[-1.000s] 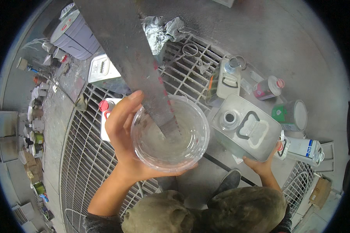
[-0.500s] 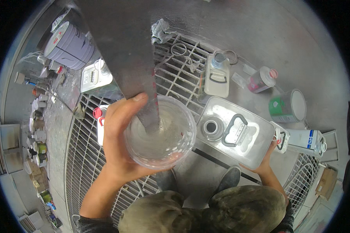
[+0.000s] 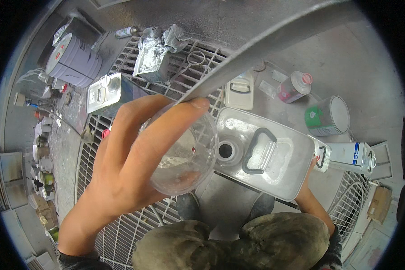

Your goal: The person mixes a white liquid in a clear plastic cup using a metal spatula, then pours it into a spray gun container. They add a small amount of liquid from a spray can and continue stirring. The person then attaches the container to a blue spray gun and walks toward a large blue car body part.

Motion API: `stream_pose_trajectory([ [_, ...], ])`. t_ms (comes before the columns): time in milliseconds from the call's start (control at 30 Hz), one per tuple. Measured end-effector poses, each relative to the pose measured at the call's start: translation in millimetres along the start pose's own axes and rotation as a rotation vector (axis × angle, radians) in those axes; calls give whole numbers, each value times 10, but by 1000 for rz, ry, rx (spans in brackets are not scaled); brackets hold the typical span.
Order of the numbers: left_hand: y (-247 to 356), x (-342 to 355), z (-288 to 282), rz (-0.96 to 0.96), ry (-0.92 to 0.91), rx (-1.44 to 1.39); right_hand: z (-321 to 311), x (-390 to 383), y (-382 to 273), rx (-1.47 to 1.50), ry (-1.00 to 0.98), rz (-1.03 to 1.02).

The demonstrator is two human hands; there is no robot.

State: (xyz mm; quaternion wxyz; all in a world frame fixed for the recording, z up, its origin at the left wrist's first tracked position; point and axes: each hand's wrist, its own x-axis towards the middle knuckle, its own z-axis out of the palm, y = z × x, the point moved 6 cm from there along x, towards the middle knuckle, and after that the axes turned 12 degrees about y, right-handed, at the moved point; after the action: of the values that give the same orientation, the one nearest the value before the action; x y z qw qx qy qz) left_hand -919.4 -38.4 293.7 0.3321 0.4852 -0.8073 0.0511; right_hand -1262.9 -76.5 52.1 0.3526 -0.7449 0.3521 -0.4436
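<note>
My left hand (image 3: 126, 157) is closed around a clear plastic cup (image 3: 189, 173). The index finger and thumb reach over its rim and press a long, flat grey mixing ruler (image 3: 261, 49) that stands slanted in the cup, its upper end pointing to the far right. Just right of the cup is a rectangular metal can (image 3: 288, 164) with a folding handle (image 3: 260, 153). Its round mouth (image 3: 226, 151) is uncapped and faces the cup, close to the cup's wall. At the can's right end, my right hand (image 3: 305, 185) supports it from below, fingers mostly hidden.
Beneath lies a metal grate (image 3: 135, 229). Around it stand a cream-topped can (image 3: 240, 92), a pink-capped can (image 3: 296, 87), a green-labelled tin (image 3: 328, 116), a blue-and-white can (image 3: 352, 156), a white-topped can (image 3: 104, 93), a powder-caked container (image 3: 150, 63) and a lilac bucket (image 3: 74, 60).
The ruler has swung from leaning away to slanting far right. My left hand has shifted its fingers over the cup's rim. The metal can has moved slightly left, with its mouth nearer the cup.
</note>
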Motion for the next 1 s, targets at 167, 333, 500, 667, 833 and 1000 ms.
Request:
stream_pose_trajectory([
  [167,35,107,9,56,-12,-13,-5,25,-28,8,-9,-26],
  [333,77,169,-11,21,-55,-12,-15,38,-41,16,-19,-46],
  [500,127,213,-17,43,-64,27,45,77,-104,10,-39,-99],
  [667,149,252,-34,65,-71,31,60,121,-175,13,-51,-147],
  [833,168,282,-43,80,-96,11,20,-50,61,218,-46,160],
  [1000,188,301,-51,89,-118,33,144,-471,478,734,-24,880],
])
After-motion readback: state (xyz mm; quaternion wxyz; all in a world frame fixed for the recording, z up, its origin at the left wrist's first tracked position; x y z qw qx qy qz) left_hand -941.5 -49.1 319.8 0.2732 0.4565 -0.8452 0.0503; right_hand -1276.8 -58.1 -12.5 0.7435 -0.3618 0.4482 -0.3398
